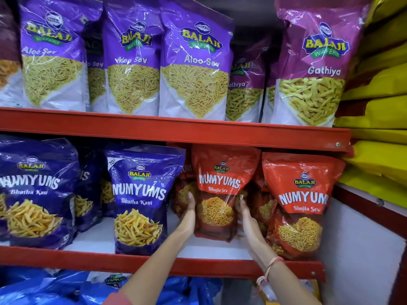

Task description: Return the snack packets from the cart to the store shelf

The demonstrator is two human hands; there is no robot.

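Yellow bags [378, 84] lie stacked flat, one on another, filling the far right from top to middle. Below them stands a white side panel [352, 249] with a red edge. Crumpled blue plastic bags [44, 289] crowd the near left bottom.

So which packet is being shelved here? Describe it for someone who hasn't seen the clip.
On the lower red shelf, right of the blue Bhatha Kani bags, stands a red Bhujia Sev packet. Unlike its red neighbours, it is held between the left hand and the right hand.
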